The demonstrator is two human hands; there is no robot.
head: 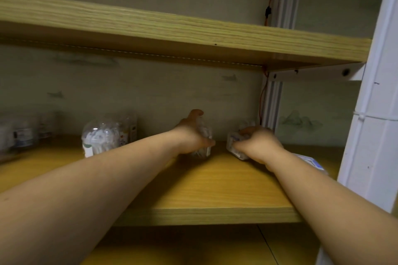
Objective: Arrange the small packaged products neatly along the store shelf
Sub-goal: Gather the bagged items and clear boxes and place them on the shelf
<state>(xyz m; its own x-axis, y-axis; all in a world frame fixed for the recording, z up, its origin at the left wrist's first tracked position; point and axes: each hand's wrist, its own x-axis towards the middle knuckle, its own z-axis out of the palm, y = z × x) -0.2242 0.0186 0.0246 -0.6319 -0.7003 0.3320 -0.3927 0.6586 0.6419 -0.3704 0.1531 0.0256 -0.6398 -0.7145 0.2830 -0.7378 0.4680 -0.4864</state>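
Note:
On the wooden shelf (215,185), my left hand (191,135) grips a clear plastic jar (204,135) of small white items, fingers over its top and thumb at its front. To its right, my right hand (258,144) holds a second clear packaged product (233,146) that lies tilted on the shelf near the back right corner. Another clear jar (101,135) of white items stands at the left, apart from both hands. Several more small packages (23,133) stand blurred at the far left.
A flat blue-and-white pack (312,162) lies by my right forearm near the white upright post (370,135). An upper wooden shelf (193,32) hangs overhead. An orange cable (263,97) runs down the back right corner.

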